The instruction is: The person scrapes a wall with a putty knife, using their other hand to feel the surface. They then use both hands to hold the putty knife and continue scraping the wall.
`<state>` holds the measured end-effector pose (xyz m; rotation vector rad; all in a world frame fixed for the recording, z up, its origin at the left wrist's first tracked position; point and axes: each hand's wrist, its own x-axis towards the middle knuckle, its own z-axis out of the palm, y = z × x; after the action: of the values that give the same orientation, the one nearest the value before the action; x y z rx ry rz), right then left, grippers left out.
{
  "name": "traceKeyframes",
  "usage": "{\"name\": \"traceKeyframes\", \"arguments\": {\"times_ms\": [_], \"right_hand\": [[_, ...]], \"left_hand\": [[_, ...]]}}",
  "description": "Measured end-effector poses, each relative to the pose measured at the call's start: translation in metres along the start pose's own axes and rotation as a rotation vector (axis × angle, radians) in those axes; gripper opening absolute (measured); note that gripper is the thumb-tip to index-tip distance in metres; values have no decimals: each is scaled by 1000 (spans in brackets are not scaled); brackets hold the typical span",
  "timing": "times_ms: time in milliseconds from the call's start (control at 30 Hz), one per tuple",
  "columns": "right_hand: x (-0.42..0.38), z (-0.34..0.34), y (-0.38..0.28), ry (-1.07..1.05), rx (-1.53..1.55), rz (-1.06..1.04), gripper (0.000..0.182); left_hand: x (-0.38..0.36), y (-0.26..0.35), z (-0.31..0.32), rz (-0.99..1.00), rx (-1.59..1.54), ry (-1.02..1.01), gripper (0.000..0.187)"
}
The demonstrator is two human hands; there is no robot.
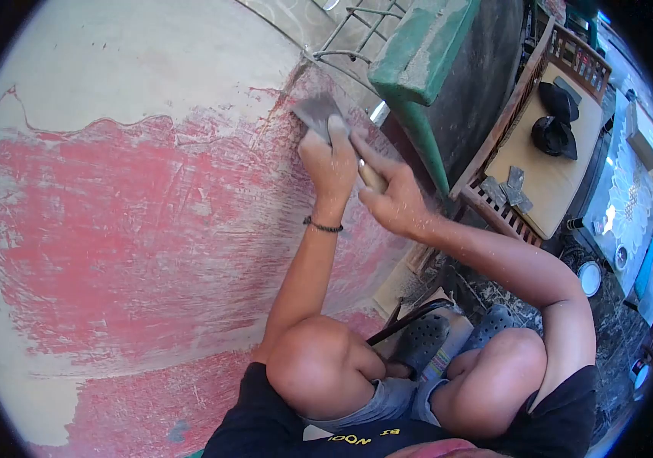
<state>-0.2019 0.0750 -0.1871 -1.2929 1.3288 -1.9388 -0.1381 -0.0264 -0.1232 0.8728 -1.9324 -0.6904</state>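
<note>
A scraper with a wide grey metal blade [316, 110] and a light handle [372, 178] lies against the wall [159, 221], near its upper right edge. My left hand [329, 164] is closed around the lower part of the blade, thumb along it. My right hand [397, 198] is wrapped round the handle, with its index finger stretched toward the blade. The wall carries scratched red paint beside smooth whitish patches. Small pale flecks show around my hands and right forearm.
A green ledge [426, 49] and metal grille [353, 34] stand above my hands. At right are a wooden bench [548, 168] with black caps [554, 137] and metal plates [511, 188], and a covered table [622, 202]. Below are my knees and clogs [423, 340].
</note>
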Motion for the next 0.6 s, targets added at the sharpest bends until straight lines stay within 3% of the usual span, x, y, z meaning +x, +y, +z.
{"name": "traceKeyframes", "arguments": {"times_ms": [267, 433, 567, 600], "right_hand": [[19, 0, -17, -20, 44, 161, 75], [-15, 14, 15, 16, -29, -33, 74], [-17, 10, 0, -23, 101, 175, 75], [-7, 11, -5, -5, 168, 238, 76]], "left_hand": [[29, 7, -3, 51, 121, -22, 43], [-19, -8, -11, -11, 86, 4, 39], [-14, -13, -5, -113, -56, -64, 40], [-5, -8, -5, -46, 3, -88, 39]]}}
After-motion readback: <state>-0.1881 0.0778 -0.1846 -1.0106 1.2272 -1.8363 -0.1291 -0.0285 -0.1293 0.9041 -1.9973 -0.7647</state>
